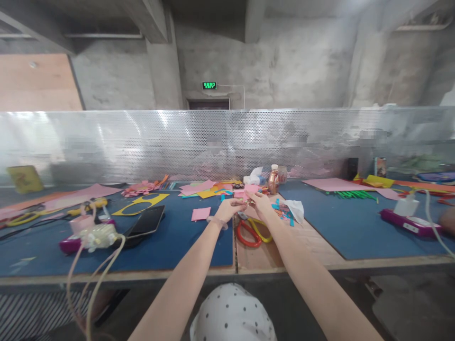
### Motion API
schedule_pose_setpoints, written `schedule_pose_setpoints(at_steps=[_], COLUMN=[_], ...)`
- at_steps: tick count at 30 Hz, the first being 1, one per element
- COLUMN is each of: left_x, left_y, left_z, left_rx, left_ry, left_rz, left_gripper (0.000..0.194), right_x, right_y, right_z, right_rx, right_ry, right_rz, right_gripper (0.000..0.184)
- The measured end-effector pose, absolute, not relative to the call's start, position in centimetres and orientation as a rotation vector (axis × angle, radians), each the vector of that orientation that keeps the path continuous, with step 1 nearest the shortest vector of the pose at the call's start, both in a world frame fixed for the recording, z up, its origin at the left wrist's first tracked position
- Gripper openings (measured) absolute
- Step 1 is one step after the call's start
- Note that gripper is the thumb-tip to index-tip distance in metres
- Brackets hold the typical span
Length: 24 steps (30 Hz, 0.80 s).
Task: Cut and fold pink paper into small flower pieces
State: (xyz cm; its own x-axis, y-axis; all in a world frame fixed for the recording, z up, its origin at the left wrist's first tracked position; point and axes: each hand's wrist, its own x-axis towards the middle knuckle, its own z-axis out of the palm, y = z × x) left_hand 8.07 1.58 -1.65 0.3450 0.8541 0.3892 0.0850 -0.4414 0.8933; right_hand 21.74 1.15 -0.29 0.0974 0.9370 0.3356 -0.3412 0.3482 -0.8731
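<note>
Both hands meet over the middle of the table. My left hand (229, 210) is closed in a pinch, a pale band round its wrist. Beside it, my right hand (260, 204) is closed too, its fingers touching the left fingertips. A small piece of pink paper (251, 189) shows above the fingertips, and both hands seem to grip its lower part, which they hide. Just below the hands lie scissors with red and yellow handles (249, 240). A pink paper square (201, 214) lies left of my left wrist.
Coloured paper sheets (206, 189), a tissue pack (254, 177) and a brown bottle (273, 180) stand or lie behind the hands. Paper scraps (284, 211) are at right. A phone (147, 221) and a power strip with cables (95, 237) sit at left; a purple power strip (408, 223) is far right.
</note>
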Motion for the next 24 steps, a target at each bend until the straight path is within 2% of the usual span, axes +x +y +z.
schedule_pose_setpoints(at_steps=[24], left_x=[8.04], left_y=[1.8], left_z=[-1.83], left_rx=[1.761], left_ry=[0.793], left_rz=[1.168], left_gripper=[0.038], right_x=[21.53], right_y=[0.8], right_z=[-0.01], right_rx=[-0.712], right_ry=[-1.04], right_rz=[1.122], right_gripper=[0.034])
